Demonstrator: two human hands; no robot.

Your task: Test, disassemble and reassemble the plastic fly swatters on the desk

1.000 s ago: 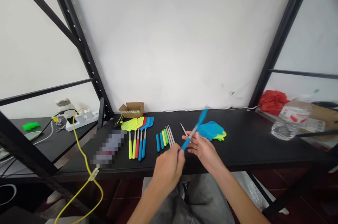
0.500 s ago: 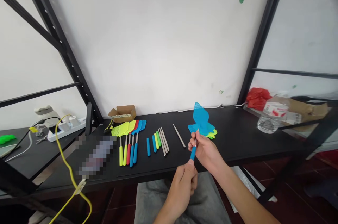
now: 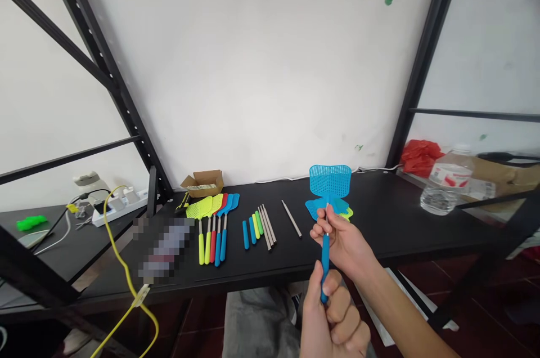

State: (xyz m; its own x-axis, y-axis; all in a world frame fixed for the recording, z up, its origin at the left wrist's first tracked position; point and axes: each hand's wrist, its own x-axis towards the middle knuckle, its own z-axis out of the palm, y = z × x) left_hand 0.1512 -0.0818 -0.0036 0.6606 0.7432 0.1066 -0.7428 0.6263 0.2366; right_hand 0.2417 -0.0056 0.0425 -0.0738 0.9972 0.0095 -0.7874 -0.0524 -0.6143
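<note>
L hand (image 3: pixel 321 329) closed around the lower end of the blue handle (image 3: pixel 325 256) of a blue swatter (image 3: pixel 330 180); R hand (image 3: pixel 345 241) pinches its metal shaft w/ fingertips, just below the mesh head. Swatter's off the desk (image 3: pixel 388 228), approx upright, head up, handle over the front edge, right of ctr. Behind my R hand: loose blue head (image 3: pixel 313 209) + yellow-green head (image 3: pixel 347 214), overlapping, toward the desk's back edge. Left of those, 1 loose rod (image 3: pixel 291 218) lies alone; further left, 3 rods (image 3: pixel 267 227) bunched, then 4 loose grips (image 3: pixel 252 228) in a row (2 blue, 1 yellow-green, 1 green). Next left, 5 complete swatters (image 3: pixel 213 234) side by side, handles twd front edge: 2 yellow-green, 1 red, 2 blue. Open cardboard box (image 3: pixel 205 182) sits at the back edge, near the back-left corner. Pixelated item (image 3: pixel 166 248) near the front-left corner, can't ID. Water bottle (image 3: pixel 445 183) stands by the desk's right end.
</note>
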